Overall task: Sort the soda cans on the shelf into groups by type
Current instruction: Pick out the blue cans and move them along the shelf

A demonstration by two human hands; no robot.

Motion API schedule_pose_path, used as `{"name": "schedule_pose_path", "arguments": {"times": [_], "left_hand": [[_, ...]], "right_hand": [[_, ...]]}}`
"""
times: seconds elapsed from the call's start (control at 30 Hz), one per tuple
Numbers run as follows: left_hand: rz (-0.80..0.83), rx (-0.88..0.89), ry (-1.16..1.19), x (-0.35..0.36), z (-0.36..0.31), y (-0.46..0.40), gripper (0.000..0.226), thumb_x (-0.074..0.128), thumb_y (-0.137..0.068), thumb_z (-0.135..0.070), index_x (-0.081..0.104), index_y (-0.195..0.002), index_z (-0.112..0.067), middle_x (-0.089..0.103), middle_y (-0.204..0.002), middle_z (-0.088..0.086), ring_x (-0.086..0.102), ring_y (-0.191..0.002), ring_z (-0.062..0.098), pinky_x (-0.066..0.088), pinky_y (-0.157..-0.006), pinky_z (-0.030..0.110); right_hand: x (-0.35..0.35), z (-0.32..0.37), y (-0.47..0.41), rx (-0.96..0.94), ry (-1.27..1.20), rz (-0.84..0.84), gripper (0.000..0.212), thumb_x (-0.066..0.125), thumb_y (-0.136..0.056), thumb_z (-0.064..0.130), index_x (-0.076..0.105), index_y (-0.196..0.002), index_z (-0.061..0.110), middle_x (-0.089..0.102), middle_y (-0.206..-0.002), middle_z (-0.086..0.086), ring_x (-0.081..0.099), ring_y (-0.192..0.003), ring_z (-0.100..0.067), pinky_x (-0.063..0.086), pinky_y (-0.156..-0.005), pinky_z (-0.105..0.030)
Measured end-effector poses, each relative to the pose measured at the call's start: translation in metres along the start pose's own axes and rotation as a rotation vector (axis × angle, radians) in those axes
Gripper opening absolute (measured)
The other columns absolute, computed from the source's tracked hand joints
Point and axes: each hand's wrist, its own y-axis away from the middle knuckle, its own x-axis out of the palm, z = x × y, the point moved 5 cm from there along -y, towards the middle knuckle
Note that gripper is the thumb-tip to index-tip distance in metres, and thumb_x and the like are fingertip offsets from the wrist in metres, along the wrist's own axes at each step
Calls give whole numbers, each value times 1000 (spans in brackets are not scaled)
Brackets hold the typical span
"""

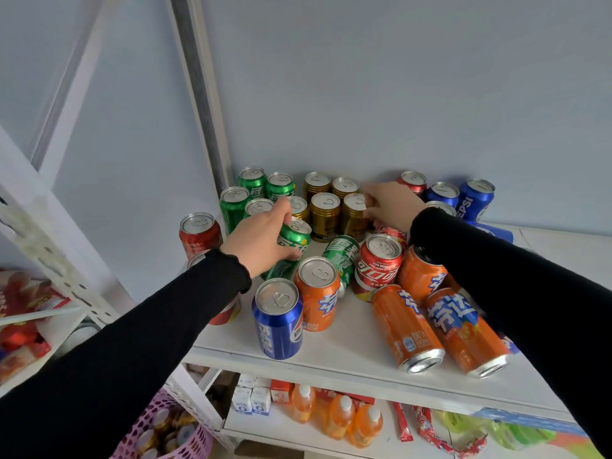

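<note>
The blue can (pixel 476 199) at the shelf's back right corner reads "PEPSI". The upright red can (pixel 378 264) mid-shelf carries small print, "FIFA WORLD" legible. Other labels show Chinese characters.

Both arms are covered by long black sleeves of a plain, matte knit with no print or logo. The left sleeve (pixel 139 326) ends in a slightly frilled, wavy cuff at the wrist; the right sleeve (pixel 516 276) ends in a smoother cuff. Both hands are bare.
</note>
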Motion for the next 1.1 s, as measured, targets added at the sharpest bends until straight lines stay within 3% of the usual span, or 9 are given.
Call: {"name": "schedule_pose_path", "arguments": {"times": [0.13, 0.27, 0.4, 0.5, 0.63, 0.83, 0.93, 1.0, 1.1], "left_hand": [[-55, -21, 46, -1, 1, 0, 47, 79, -81, -40, 40, -98, -19, 51, -99, 0, 53, -81, 19, 34, -60, 27], [-27, -14, -78, -7, -2, 0, 45, 79, -81, -39, 39, -85, -19, 52, -89, 2, 47, -74, 19, 28, -55, 27], [44, -44, -166, -18, -3, -2, 36, 78, -81, -39, 50, -80, -17, 60, -90, 5, 56, -80, 24, 37, -61, 32], [51, -61, -214, -25, -13, -6, 30, 76, -84, -41, 58, -83, -17, 58, -95, 2, 56, -88, 23, 43, -72, 35], [52, -38, -180, -28, -41, -21, 28, 72, -87, -44, 64, -95, -17, 59, -100, -2, 57, -93, 21, 41, -72, 33], [329, -84, -195, 4, -83, -60, 50, 69, -90, -47, 58, -130, -20, 60, -125, 3, 58, -107, 22, 46, -82, 31], [416, -122, -255, 17, -90, -73, 61, 65, -92, -48, 47, -145, -24, 56, -139, 4, 56, -118, 23, 47, -89, 31], [492, -152, -304, 30, -87, -79, 66, 60, -93, -53, 39, -151, -27, 50, -147, 3, 53, -127, 24, 46, -97, 33], [588, -207, -276, 51, -77, -84, 67, 58, -88, -59, 36, -148, -39, 46, -152, 2, 56, -126, 24, 47, -106, 40]], "right_hand": [[-4, -6, 3, 13, -76, -9, 7, 64, -92, 17, 60, -87, 15, 70, -79, 0, 70, -66, -15, 48, -58, -23], [-12, -5, 12, -29, -57, -21, 5, 64, -92, 19, 62, -88, 17, 69, -81, 1, 68, -74, -16, 48, -64, -27], [-28, -8, 20, -38, -36, -42, 3, 64, -92, 19, 66, -92, 16, 68, -84, 1, 65, -74, -17, 50, -70, -31], [-44, -18, 24, 11, -53, -40, 6, 64, -93, 16, 67, -97, 14, 70, -83, -4, 67, -69, -21, 59, -73, -37], [-50, -39, 22, 36, 39, 38, 17, 66, -91, 23, 69, -107, 17, 74, -84, -3, 69, -70, -18, 55, -76, -32], [-50, -33, 16, -89, 214, 64, 36, 68, -89, 35, 69, -120, 16, 66, -120, -5, 61, -109, -25, 47, -96, -34], [-38, -25, 9, -190, 409, 168, 32, 64, -89, 44, 72, -105, 18, 70, -101, -4, 64, -97, -26, 53, -84, -37], [-33, -24, 6, -231, 476, 216, 29, 63, -91, 43, 71, -98, 16, 66, -88, -1, 63, -86, -24, 47, -70, -31], [-29, -21, 5, -288, 506, 215, 25, 63, -93, 41, 62, -85, 17, 52, -71, 2, 53, -75, -20, 40, -67, -29]]}}
